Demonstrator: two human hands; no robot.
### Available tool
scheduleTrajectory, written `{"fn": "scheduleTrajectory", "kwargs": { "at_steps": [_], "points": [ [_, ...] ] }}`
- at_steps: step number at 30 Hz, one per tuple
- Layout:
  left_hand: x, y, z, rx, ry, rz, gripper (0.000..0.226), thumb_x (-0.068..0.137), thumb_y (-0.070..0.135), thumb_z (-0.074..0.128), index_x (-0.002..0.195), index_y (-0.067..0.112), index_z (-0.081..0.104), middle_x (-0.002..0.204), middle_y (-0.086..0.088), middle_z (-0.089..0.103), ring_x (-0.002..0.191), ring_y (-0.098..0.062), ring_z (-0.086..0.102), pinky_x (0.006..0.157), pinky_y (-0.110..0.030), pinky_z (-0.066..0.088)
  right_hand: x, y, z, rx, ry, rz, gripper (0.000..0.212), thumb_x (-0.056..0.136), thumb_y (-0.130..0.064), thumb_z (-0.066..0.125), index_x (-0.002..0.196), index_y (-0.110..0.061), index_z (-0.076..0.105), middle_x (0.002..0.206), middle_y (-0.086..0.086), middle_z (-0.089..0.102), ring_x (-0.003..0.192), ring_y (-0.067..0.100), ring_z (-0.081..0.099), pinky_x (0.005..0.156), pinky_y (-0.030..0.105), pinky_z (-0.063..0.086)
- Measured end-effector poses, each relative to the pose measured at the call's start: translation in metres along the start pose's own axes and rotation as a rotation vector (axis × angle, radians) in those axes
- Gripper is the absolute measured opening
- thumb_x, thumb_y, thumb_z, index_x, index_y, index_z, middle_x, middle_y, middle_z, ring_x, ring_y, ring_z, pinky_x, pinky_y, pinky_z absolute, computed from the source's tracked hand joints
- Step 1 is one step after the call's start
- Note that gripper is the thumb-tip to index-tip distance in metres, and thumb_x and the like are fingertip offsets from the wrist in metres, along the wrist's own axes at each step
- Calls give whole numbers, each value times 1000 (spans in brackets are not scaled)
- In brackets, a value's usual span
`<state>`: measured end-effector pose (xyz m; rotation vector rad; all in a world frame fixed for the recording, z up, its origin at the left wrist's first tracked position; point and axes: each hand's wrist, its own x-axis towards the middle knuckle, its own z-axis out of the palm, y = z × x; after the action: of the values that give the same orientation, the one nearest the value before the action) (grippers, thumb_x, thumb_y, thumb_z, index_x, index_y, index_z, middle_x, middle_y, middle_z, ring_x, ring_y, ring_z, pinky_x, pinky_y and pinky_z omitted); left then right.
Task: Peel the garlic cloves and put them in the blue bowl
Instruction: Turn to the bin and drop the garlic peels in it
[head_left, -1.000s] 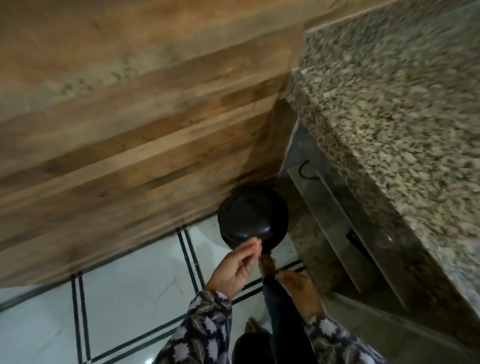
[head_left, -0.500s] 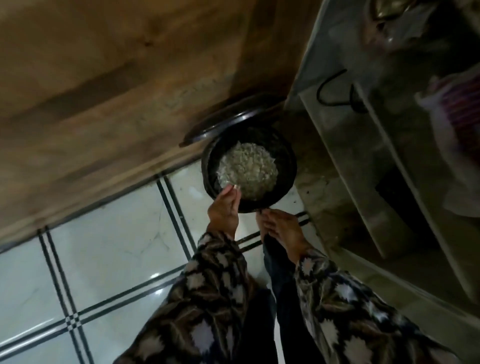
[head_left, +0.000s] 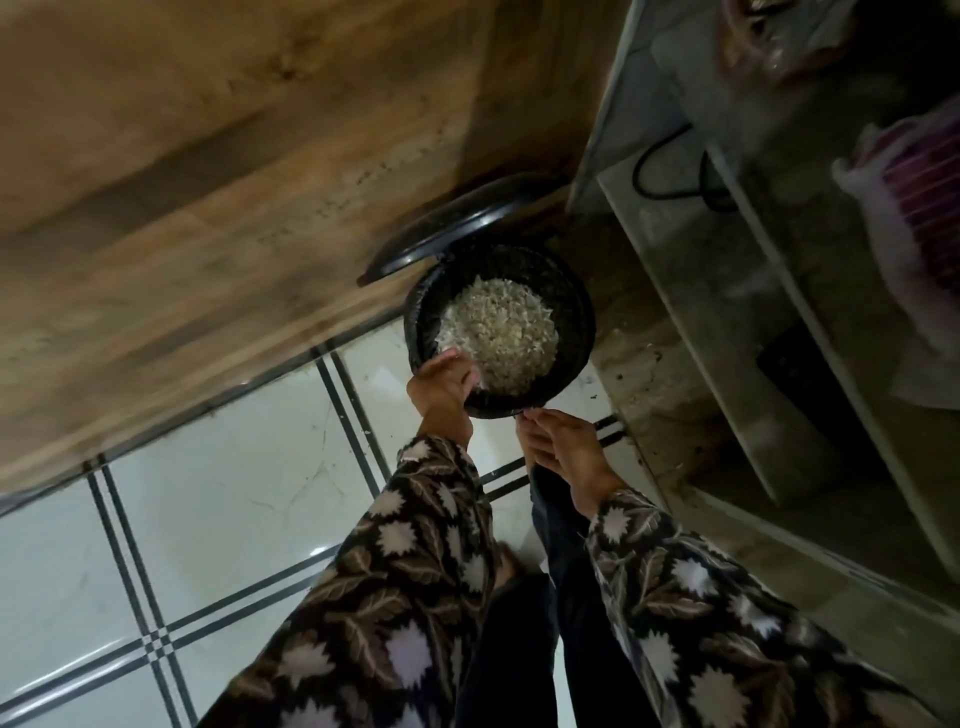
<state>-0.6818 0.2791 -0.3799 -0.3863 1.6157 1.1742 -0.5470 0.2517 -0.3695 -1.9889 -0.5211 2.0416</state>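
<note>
A black round bin (head_left: 576, 312) stands on the floor with its lid (head_left: 457, 228) tipped up against the wooden panel. It is filled with a pile of pale garlic peels (head_left: 506, 338). My left hand (head_left: 441, 395) hangs over the bin's near-left rim with its fingers pointing down into it, and they are hidden from here. My right hand (head_left: 566, 452) is lower, just in front of the bin's near edge, its fingers loosely curled and holding nothing. No garlic clove or blue bowl is in view.
A wooden panel (head_left: 208, 208) rises behind the bin. At right is a stone shelf unit (head_left: 727, 312) with a black cable (head_left: 670, 182) and a white bag (head_left: 914, 208). White floor tiles (head_left: 208, 519) spread to the left. My legs and a bare foot (head_left: 506, 566) are below.
The view dropped from the granite counter to the floor. The bin's lid went from closed to open, showing the peels. My left hand moved forward over the rim.
</note>
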Motion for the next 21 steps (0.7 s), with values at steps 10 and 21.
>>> {"fn": "scheduleTrajectory", "kwargs": {
  "at_steps": [10,21],
  "points": [
    [-213,32,0,392,-286,449,17,91,8,56,101,14,68,95,-3,70,86,-11,66,66,-16,52,-198,-60,-38,108,-77,-356,21,97,-21,43,108,-18,60,112,3,65,90,11,62,80,22,47],
    [-480,-93,75,841,-1003,554,17,89,-3,55,97,6,66,85,-4,69,64,4,64,61,-13,50,-445,11,-268,410,362,-669,18,92,-9,50,94,-8,67,83,1,68,69,0,64,62,11,49]
  ]
}}
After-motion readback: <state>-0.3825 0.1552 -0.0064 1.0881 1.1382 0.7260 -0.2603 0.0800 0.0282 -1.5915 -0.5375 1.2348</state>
